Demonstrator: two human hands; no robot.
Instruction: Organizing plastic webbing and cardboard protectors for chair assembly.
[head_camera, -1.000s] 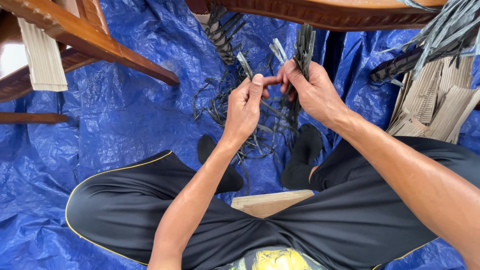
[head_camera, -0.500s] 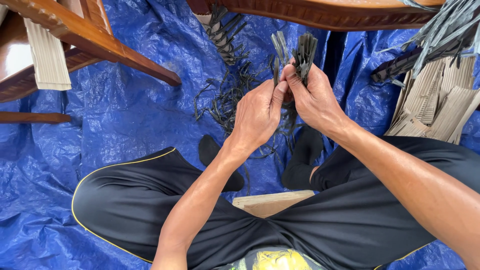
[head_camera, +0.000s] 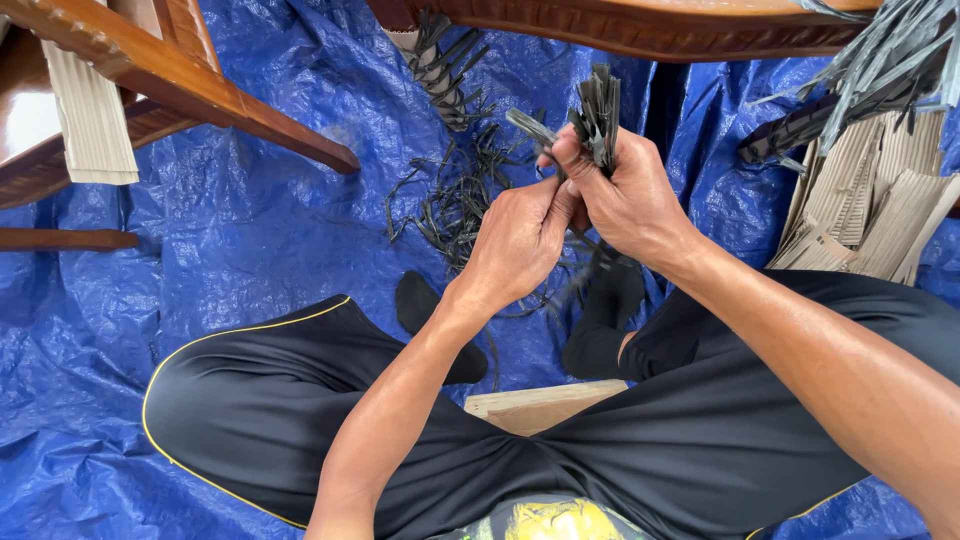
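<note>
Above the crossed legs, toward one o'clock of the view, the right hand (head_camera: 630, 205) has its fingers closed around a bundle of dark flat strips (head_camera: 598, 115), whose cut ends stand up out of the fist. The left hand (head_camera: 520, 240) presses against it from the eight o'clock side, its fingers pinched on a single dark strip (head_camera: 528, 128) that slants away to ten o'clock. Just beyond the hands, loose dark strip offcuts (head_camera: 450, 200) lie tangled on the blue tarpaulin (head_camera: 250, 220) that covers the floor. At ten o'clock a carved wooden chair frame (head_camera: 200, 85) stands with a pale corrugated strip (head_camera: 92, 125) hanging from it. At three o'clock, stacked tan corrugated sheets (head_camera: 870, 200) lean, with more dark strips (head_camera: 890, 55) above them. A pale wooden block (head_camera: 540, 405) sits at six o'clock, between the legs in black trousers (head_camera: 700, 440).
</note>
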